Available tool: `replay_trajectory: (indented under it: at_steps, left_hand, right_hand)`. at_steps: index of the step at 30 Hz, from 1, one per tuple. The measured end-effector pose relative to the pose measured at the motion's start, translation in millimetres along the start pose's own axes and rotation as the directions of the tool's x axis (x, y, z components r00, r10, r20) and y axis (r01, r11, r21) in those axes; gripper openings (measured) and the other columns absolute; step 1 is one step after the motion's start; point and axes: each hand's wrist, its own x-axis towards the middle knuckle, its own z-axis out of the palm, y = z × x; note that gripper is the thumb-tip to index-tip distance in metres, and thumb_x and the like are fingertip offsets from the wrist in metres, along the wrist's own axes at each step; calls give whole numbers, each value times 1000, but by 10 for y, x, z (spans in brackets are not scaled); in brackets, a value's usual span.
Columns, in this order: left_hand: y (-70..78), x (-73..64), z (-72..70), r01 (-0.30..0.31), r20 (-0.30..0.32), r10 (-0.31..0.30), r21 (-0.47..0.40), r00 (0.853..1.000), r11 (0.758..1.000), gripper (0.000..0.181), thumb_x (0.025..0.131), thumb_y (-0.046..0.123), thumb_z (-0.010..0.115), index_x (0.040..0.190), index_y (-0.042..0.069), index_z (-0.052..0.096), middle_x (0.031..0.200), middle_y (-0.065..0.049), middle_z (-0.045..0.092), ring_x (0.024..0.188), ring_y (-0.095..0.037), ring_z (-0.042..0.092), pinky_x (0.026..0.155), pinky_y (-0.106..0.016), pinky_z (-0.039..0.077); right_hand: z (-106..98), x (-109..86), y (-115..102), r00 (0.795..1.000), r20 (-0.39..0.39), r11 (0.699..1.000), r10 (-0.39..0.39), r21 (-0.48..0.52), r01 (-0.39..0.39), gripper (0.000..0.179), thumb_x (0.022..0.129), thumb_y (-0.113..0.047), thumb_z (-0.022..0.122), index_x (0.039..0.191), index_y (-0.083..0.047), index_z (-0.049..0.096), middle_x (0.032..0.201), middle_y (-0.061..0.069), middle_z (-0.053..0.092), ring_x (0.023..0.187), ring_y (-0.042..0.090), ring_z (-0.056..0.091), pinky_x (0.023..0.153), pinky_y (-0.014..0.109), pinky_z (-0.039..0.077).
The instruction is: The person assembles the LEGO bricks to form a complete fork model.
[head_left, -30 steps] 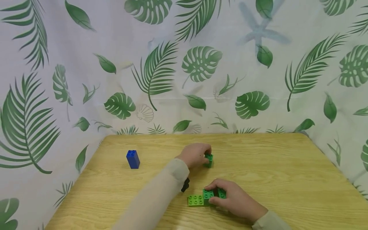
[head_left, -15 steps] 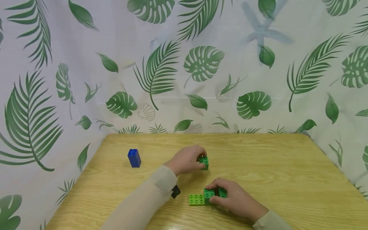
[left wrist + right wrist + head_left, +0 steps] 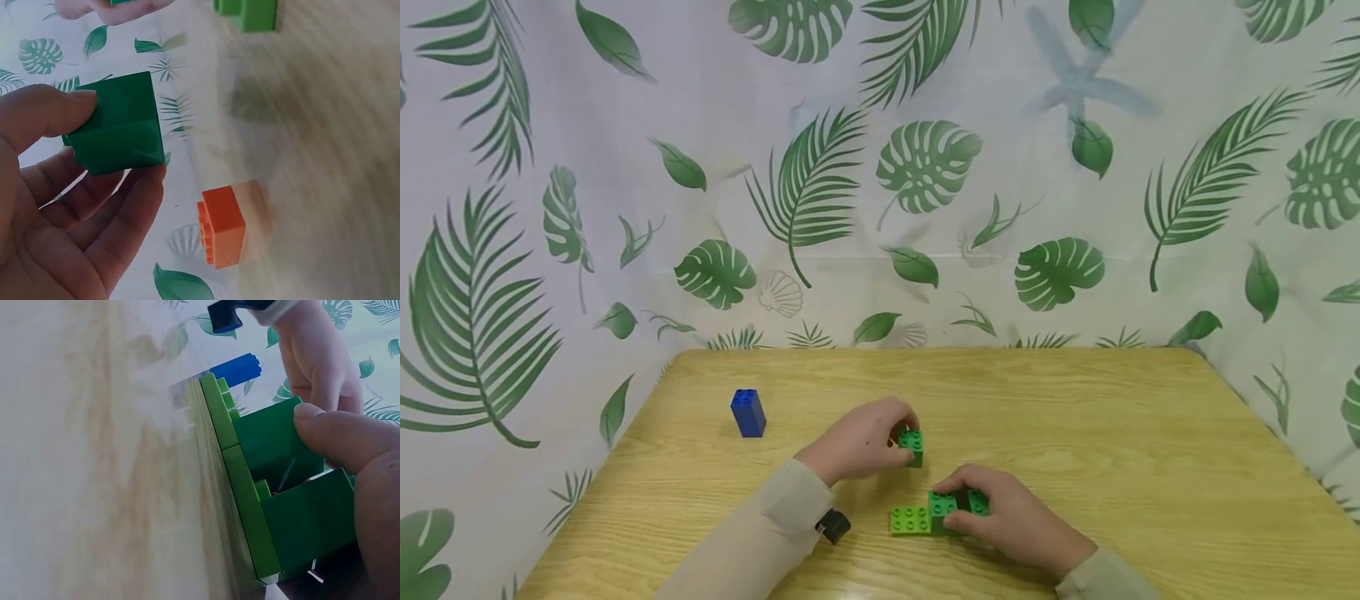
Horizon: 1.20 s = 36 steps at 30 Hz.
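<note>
My left hand [image 3: 859, 440] pinches a green block [image 3: 912, 451] above the tabletop [image 3: 1090, 417]; my right hand [image 3: 1017, 518] grips a second block [image 3: 942, 510] on the lime plates [image 3: 219, 414]. A loose pinch could drop the first.

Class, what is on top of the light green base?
Two dark green blocks stand on the base, with a gap between them; bare studs show at one end. Studs beneath both blocks are covered.

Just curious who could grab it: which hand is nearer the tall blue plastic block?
Left. The left hand is right of the blue block; the right hand is farther right and closer to the camera.
</note>
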Motion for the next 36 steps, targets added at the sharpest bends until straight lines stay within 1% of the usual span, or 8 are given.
replay_trajectory:
  at_steps: [5,12,20,26,30,36]
  left_hand:
    - [3,-154,45,26,43,-23,-75,999,997,24,91,24,75,112,19,64,95,12,59,84,-6,59,76,-25,50]
    - [35,-337,95,44,84,-34,-128,996,991,26,89,24,77,110,21,63,92,12,58,83,-5,58,76,-25,50]
    - [105,-456,172,39,113,-20,-172,993,984,26,88,23,80,106,21,62,90,12,58,79,-5,57,72,-24,50]
    - [143,-508,219,75,128,-48,-213,991,974,25,89,21,80,104,22,61,91,13,58,80,-6,58,73,-23,50]
    - [174,-528,226,69,127,-43,-202,991,977,24,90,20,79,104,22,60,93,13,57,81,-5,58,73,-22,50]
    - [201,-559,241,32,119,-16,-135,993,990,25,92,21,78,105,23,58,98,15,55,82,-1,56,73,-20,50]
  right_hand:
    - [-6,-5,-4,1000,-4,1000,-2,-13,2,28,93,-48,70,119,-38,67,117,-18,64,108,10,60,95,39,48]
    - [-14,-17,-9,1000,-12,1000,0,-12,0,28,92,-47,71,118,-38,67,117,-18,64,110,11,60,96,39,48]
    - [1,-5,5,1000,-8,1000,-16,-1,16,28,93,-45,71,119,-37,67,117,-18,64,109,11,60,95,36,49]
    - [11,-2,9,1000,-9,1000,-29,9,29,29,93,-44,72,120,-35,67,116,-17,64,107,11,61,93,34,50]
    - [7,-6,-5,1000,-15,1000,-28,7,28,29,92,-43,72,119,-34,67,116,-17,64,106,11,61,92,35,50]
    - [-3,-4,-20,1000,-18,1000,-23,7,23,29,92,-43,73,119,-34,67,116,-16,64,107,11,61,93,35,50]
